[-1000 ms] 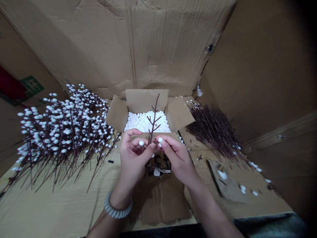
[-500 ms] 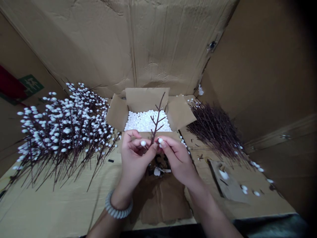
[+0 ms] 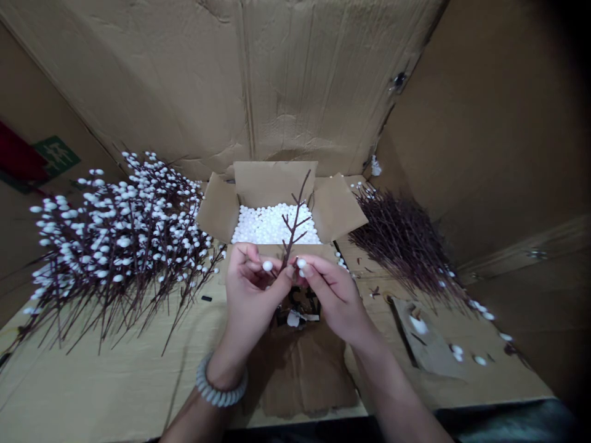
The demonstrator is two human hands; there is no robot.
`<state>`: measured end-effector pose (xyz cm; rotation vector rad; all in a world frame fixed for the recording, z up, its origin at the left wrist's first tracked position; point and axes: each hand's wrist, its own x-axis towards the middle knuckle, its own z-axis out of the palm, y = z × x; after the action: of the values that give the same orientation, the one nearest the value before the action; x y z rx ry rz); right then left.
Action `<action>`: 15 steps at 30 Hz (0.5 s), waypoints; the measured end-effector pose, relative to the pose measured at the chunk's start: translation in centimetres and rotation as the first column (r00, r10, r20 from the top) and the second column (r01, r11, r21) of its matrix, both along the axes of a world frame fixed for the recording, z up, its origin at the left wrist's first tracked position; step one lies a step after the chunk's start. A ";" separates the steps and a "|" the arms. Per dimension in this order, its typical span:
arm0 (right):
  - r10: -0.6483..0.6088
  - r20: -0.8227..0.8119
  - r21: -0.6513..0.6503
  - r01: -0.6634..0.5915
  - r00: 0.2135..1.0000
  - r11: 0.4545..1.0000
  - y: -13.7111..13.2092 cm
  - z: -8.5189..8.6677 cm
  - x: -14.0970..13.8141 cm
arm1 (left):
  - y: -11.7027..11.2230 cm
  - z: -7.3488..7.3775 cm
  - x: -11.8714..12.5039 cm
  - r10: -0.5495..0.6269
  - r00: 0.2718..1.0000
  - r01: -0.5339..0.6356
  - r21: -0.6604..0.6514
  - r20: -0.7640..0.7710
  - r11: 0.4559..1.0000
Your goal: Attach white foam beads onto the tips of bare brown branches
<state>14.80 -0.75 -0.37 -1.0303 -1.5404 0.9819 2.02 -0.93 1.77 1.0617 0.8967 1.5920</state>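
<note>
A thin brown twig (image 3: pixel 294 231) with short side shoots stands upright between my hands, its tip leaning right over the open box. My left hand (image 3: pixel 252 292) holds the twig's lower stem, with the thumb against it, and a white foam bead (image 3: pixel 268 266) shows just above the curled fingers. My right hand (image 3: pixel 335 298) pinches another white foam bead (image 3: pixel 301 263) beside the stem. The twig's base is hidden behind my fingers.
Below the twig, an open cardboard box (image 3: pixel 272 184) holds white foam beads. A large heap of white-budded branches (image 3: pixel 120 246) lies left, and bare dark twigs (image 3: pixel 404 246) lie right. A cardboard scrap (image 3: pixel 427 338) with beads lies front right.
The twig's tip has swung to the right, and both hands and their beads have shifted slightly right. The grip on the twig and beads looks the same.
</note>
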 end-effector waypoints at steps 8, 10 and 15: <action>-0.037 0.031 0.057 0.035 0.999 0.998 -0.2 -0.1 -0.1 | 0.0 -0.1 0.1 0.009 1.000 -0.008 0.014 -0.024 1.000; -0.041 0.040 0.066 0.039 0.998 0.997 -0.3 0.0 -0.2 | -0.1 0.0 0.1 0.017 0.999 -0.017 0.012 -0.039 1.000; -0.046 0.059 0.096 0.040 0.997 0.995 -0.3 0.0 -0.3 | -0.1 0.0 0.1 0.034 0.998 -0.034 0.010 -0.054 0.999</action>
<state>14.51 -1.01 -0.34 -1.0311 -1.5931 0.8462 2.10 -1.06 1.75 1.1056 0.9485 1.6035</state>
